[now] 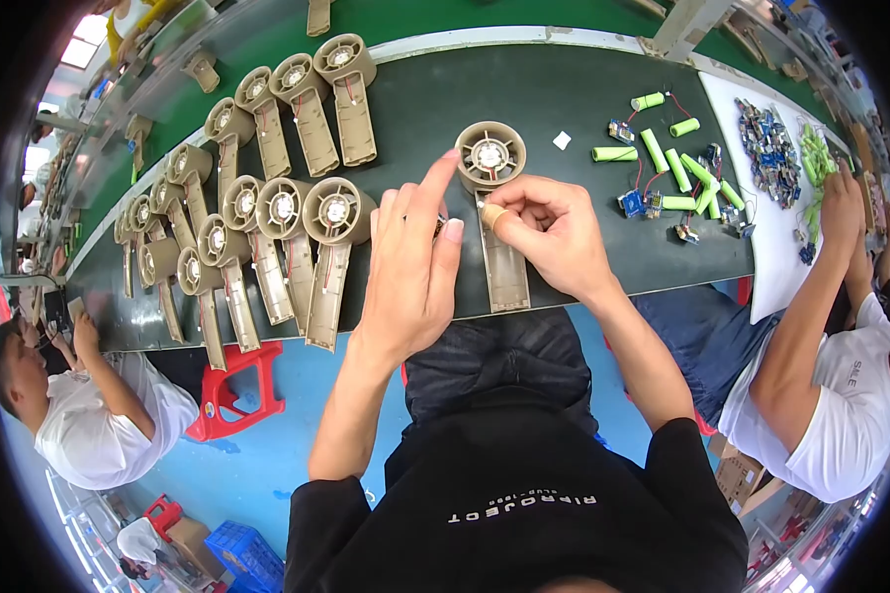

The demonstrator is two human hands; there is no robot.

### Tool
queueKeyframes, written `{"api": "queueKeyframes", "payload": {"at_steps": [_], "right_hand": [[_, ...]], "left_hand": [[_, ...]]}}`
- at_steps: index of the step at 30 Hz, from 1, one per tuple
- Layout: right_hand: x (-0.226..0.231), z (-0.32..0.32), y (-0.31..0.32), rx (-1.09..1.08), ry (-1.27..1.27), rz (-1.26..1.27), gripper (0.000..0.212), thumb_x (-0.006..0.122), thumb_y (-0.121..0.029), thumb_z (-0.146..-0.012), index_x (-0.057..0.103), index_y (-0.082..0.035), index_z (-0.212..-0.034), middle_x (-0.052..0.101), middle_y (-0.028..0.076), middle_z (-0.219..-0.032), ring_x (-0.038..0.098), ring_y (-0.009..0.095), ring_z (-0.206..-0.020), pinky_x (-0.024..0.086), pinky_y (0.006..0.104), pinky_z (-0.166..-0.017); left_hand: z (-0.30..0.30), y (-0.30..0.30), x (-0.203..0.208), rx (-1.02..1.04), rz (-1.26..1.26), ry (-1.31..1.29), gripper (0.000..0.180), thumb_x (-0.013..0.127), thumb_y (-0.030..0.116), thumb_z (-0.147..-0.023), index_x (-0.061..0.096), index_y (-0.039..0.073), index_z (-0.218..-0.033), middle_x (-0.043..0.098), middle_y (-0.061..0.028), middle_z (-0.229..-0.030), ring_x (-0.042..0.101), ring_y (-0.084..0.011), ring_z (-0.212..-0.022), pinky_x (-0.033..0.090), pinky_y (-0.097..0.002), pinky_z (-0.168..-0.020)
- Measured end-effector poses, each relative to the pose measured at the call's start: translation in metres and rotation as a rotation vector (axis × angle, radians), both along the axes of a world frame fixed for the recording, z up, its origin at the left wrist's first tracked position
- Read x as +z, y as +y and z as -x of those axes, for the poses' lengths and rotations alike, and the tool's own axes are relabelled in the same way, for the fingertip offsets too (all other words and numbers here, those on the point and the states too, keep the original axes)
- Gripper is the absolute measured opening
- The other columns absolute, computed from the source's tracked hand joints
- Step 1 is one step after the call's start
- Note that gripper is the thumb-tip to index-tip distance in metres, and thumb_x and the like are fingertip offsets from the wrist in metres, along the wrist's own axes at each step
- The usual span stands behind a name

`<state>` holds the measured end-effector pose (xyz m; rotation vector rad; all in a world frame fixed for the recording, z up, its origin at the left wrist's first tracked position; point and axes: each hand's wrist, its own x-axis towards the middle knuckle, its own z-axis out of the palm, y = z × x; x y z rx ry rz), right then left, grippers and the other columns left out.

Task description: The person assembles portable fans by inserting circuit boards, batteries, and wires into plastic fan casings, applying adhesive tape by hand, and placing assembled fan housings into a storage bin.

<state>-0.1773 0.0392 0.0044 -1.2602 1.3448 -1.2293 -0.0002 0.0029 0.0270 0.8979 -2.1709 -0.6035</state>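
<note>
In the head view, one beige fan shell point(505, 267) lies alone on the dark desk point(415, 99) in front of the person, round ring away from the body, open handle toward it. To its left stand more beige shells point(334, 219), about fourteen by count, some overlapping. To its right are roughly ten green cells point(678, 170), with about six small blue circuit boards point(631, 205) among them, and one white scrap point(562, 140). A white board point(776, 242) farther right bears heaps too dense to count, where a co-worker's hand point(842, 210) reaches.

White lettering crosses the person's black shirt point(554, 445), upside down; small dark lettering marks the co-worker's white shirt point(845, 430).

The shell lies between and under the two grips. The left grip point(400, 267) has its index fingertip at the ring's left rim, thumb apart from it; whether its other fingers hold anything, I cannot tell. The right grip point(554, 232), a tan cover point(492, 211) on its thumb, curls over the handle's top; I cannot tell if it clamps anything.
</note>
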Motion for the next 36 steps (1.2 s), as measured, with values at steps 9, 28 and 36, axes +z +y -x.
{"api": "queueKeyframes", "payload": {"at_steps": [9,28,36], "right_hand": [[-0.005,-0.004,-0.001,-0.058,-0.026,0.134,0.006,0.068,-0.001,-0.084,0.069,0.003,-0.088,0.061,-0.002,-0.080,0.044,-0.001,-0.061,0.032,0.0186,-0.051],[-0.005,-0.013,-0.002,-0.179,0.374,0.524,0.011,0.070,0.003,-0.078,0.068,0.003,-0.089,0.059,0.003,-0.072,0.043,0.003,-0.048,0.032,0.0199,-0.043],[-0.005,-0.010,-0.002,-0.162,0.363,0.485,0.009,0.068,0.003,-0.080,0.067,0.004,-0.090,0.059,0.003,-0.074,0.046,0.003,-0.051,0.034,0.0200,-0.045]], "left_hand": [[-0.007,0.003,-0.008,-0.040,-0.486,0.244,0.048,0.041,0.007,-0.098,0.039,0.001,-0.145,0.053,-0.0082,-0.100,0.046,-0.0140,-0.086,0.041,-0.0272,-0.080],[0.007,0.009,-0.021,0.136,-0.241,0.348,0.028,0.071,-0.006,-0.081,0.072,0.000,-0.109,0.074,-0.0151,-0.095,0.071,-0.0186,-0.085,0.055,-0.0278,-0.074],[0.006,0.002,-0.022,0.043,-0.084,0.280,0.029,0.071,-0.008,-0.079,0.071,-0.001,-0.108,0.073,-0.0151,-0.096,0.071,-0.0247,-0.087,0.056,-0.0308,-0.075]]}}
